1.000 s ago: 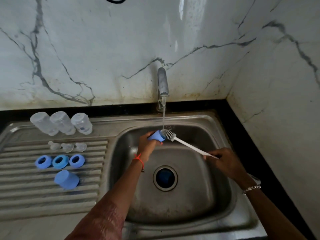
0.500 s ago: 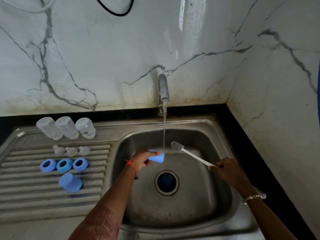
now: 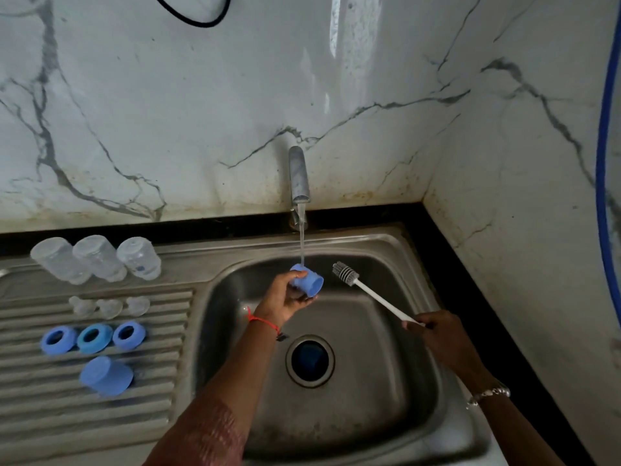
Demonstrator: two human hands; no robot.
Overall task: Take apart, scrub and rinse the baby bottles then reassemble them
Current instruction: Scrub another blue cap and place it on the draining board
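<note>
Tilting on its side over the sink (image 3: 386, 391), the blue cap (image 3: 307, 282) lies with its long axis close to level: the narrower end points up and left, and the wider end faces right and a little down, toward the brush. The left hand (image 3: 285, 297) grips it from below and behind, fingers curled round its left part. A thin stream of water (image 3: 302, 237) falls from the faucet (image 3: 298, 173) onto the cap's upper left end. The cap is a short, slightly flared cylinder of smooth matte blue plastic.

The right hand (image 3: 437, 334) pinches the end of the brush (image 3: 369, 292), fingers closed on the slim white handle. The brush's long axis runs diagonally, from the hand at lower right up to the grey ribbed head at upper left. That head sits just beside the cap, apart from it and outside the stream.

The basin is dull, stained stainless steel with a round drain (image 3: 309, 360). On the ribbed steel drainboard (image 3: 84, 418) to the left lie three clear plastic bottles (image 3: 97, 258) in a row, three translucent nipples (image 3: 109, 307), three blue rings (image 3: 94, 338) and a second blue cap (image 3: 106, 376). The wall behind is glossy white marble with grey veins.
</note>
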